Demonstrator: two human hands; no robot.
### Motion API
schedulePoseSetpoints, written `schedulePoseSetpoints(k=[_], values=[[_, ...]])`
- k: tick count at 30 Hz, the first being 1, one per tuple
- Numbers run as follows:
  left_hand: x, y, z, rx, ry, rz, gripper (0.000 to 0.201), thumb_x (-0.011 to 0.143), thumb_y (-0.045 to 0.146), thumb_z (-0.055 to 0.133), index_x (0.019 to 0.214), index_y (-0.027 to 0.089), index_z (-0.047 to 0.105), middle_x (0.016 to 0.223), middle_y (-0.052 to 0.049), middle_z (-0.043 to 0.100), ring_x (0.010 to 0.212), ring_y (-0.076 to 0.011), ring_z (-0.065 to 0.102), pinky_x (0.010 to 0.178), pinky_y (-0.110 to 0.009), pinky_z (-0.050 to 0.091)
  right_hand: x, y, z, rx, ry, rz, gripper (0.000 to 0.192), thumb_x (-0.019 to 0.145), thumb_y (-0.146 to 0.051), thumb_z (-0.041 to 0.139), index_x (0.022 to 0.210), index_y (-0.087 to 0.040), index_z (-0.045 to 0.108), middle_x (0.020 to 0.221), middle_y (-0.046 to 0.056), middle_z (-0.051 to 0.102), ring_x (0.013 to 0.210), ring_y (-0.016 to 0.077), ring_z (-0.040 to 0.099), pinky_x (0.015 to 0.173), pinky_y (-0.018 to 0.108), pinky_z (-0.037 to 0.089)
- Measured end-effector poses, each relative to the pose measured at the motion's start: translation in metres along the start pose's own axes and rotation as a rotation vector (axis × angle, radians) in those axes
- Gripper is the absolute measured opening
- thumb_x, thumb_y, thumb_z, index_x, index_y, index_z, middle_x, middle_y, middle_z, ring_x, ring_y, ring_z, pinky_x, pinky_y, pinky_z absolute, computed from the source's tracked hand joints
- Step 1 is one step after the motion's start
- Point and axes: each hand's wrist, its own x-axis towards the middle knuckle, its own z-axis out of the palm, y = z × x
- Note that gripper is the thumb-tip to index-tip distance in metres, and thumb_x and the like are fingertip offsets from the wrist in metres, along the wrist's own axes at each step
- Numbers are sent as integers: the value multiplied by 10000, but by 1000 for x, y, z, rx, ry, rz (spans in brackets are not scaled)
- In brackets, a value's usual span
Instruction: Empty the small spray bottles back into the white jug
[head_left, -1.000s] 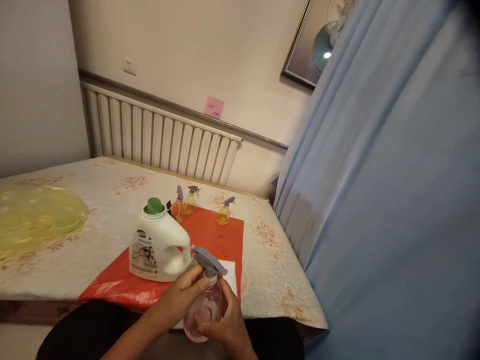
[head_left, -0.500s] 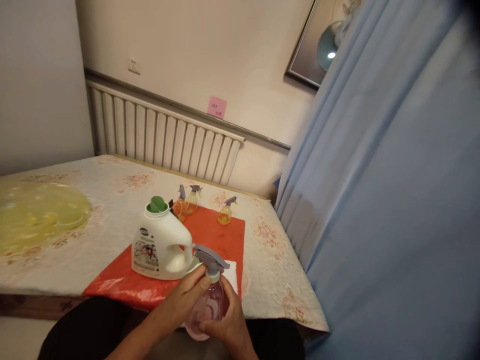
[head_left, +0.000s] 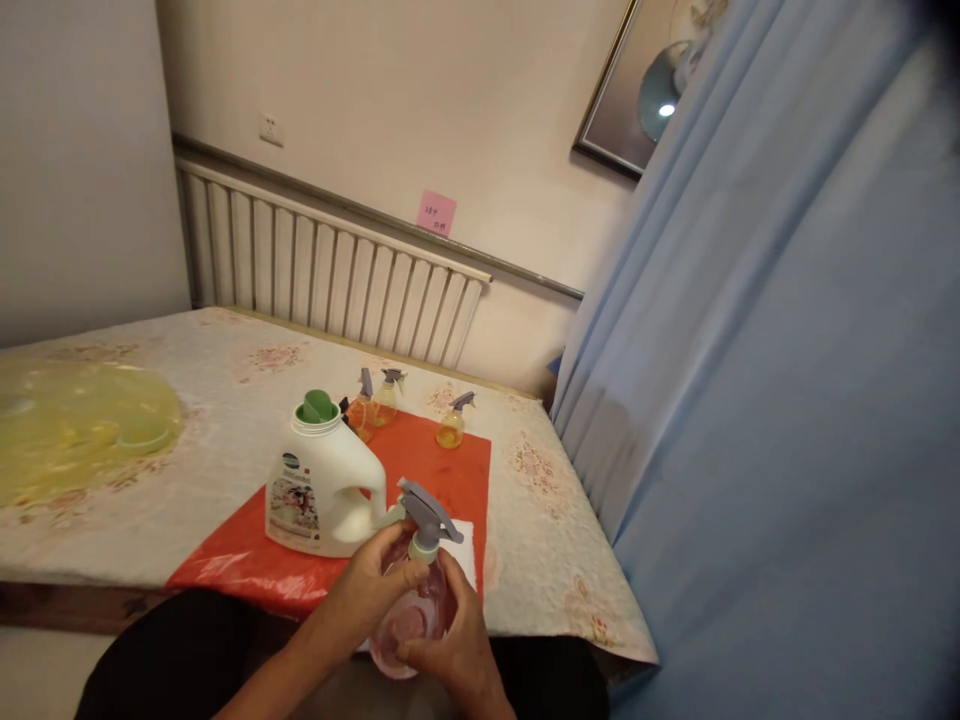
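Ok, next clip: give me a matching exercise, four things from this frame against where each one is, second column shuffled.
Things:
1. pink spray bottle
2. white detergent jug
3. pink sticky note
4. yellow plastic sheet

Places:
A. stuck on the wall above the radiator
B. standing on the red mat
C. held between the left hand and the right hand
D. lying on the left part of the table

Pairs: 1-C, 2-B, 3-A, 4-D
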Motion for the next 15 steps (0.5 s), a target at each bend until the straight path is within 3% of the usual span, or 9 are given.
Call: schedulePoseSetpoints(k=[2, 5, 11, 15], values=[[-1, 4, -3, 39, -110, -13, 341, 750, 383, 716, 1031, 191, 695, 965, -57, 745, 969, -283, 661, 849, -365, 512, 0, 2, -1, -27, 27, 8, 927, 445, -44, 751, 1324, -197, 501, 1317, 81, 592, 1248, 306, 524, 1077, 408, 390], [-1, 9, -5, 14, -149, -42, 340, 759, 376, 716, 1040, 186, 693, 952, -53, 749, 980, -276, 660, 815, -339, 516, 0, 4, -1, -37, 24, 8, 932, 451, -20, 731, 1333, -201, 491, 1321, 73, 586, 1258, 297, 515, 1085, 402, 377], [-1, 29, -1, -77, -7, -72, 293, 690, 315, 774, 939, 187, 688, 875, -22, 749, 857, -227, 671, 766, -307, 512, 1, 1, 1, -81, 34, 19, 873, 436, -7, 714, 1265, -215, 536, 1279, 54, 600, 1212, 294, 539, 1053, 375, 407], [4, 52, -4, -67, 107, -3, 252, 698, 350, 758, 878, 196, 672, 814, -4, 741, 802, -206, 661, 762, -298, 502, 5, 3, 2, -188, 59, -29, 803, 467, -9, 655, 1236, -212, 543, 1215, 48, 619, 1161, 277, 568, 1025, 354, 433]])
